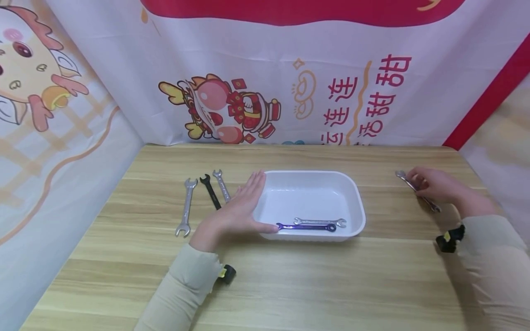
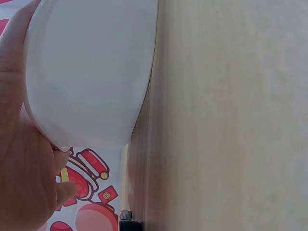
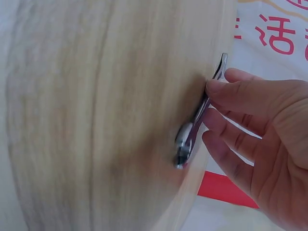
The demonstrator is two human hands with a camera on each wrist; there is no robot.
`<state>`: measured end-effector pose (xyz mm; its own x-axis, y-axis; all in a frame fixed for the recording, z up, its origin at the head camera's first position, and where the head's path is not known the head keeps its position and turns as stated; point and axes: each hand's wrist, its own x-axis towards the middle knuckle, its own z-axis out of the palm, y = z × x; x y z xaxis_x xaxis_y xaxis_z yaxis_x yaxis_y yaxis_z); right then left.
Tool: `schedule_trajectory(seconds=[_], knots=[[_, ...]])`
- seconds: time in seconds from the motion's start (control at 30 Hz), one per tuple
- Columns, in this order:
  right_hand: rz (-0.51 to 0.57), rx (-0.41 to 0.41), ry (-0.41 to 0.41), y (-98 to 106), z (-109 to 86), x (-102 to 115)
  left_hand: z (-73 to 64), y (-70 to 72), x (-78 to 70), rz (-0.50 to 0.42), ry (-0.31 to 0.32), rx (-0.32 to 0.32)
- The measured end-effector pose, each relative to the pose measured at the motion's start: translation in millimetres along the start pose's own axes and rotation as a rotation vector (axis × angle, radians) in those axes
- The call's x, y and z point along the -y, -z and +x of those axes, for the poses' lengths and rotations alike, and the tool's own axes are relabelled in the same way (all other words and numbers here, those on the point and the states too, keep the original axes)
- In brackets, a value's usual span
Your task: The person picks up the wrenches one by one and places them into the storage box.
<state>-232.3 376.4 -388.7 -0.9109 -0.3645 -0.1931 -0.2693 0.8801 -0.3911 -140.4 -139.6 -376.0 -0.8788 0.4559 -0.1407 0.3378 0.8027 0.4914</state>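
A white plastic tray [image 1: 312, 237] stands mid-table, and my left hand [image 1: 238, 211] rests along its left end. The fingers are straight against the rim and the thumb lies at the front corner; the left wrist view shows the palm beside the tray wall [image 2: 91, 77]. Inside the tray lie a purple wrench [image 1: 308, 227] and a silver wrench [image 1: 319, 222], side by side near the front wall. Far to the right, my right hand [image 1: 434, 184] pinches another silver wrench [image 3: 197, 113] between thumb and fingers, close to the tabletop.
Left of the tray lie a silver open-ended wrench [image 1: 187, 207], a black wrench [image 1: 211, 193] and a smaller silver wrench [image 1: 222, 186]. The left hand partly covers the last two. A printed cloth [image 1: 248, 46] hangs behind the wooden table [image 1: 331, 285].
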Motion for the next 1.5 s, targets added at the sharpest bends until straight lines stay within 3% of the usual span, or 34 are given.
schedule_trajectory(seconds=[0.47, 0.77, 1.2, 1.5], knots=[[-0.056, -0.007, -0.008, -2.0, 4.9, 1.6, 0.3, 0.0, 0.2, -0.004, 0.002, 0.006], [-0.016, 0.035, -0.073, -0.7, 8.1, 4.9, 0.4, -0.3, 0.6, -0.001, 0.004, 0.003], [-0.055, 0.042, 0.007, 1.6, 6.4, 4.1, 0.1, 2.5, -1.1, 0.001, 0.005, 0.013], [-0.027, 0.054, 0.009, 0.0, 2.1, 1.8, -0.3, 0.1, -0.8, -0.001, 0.009, 0.013]])
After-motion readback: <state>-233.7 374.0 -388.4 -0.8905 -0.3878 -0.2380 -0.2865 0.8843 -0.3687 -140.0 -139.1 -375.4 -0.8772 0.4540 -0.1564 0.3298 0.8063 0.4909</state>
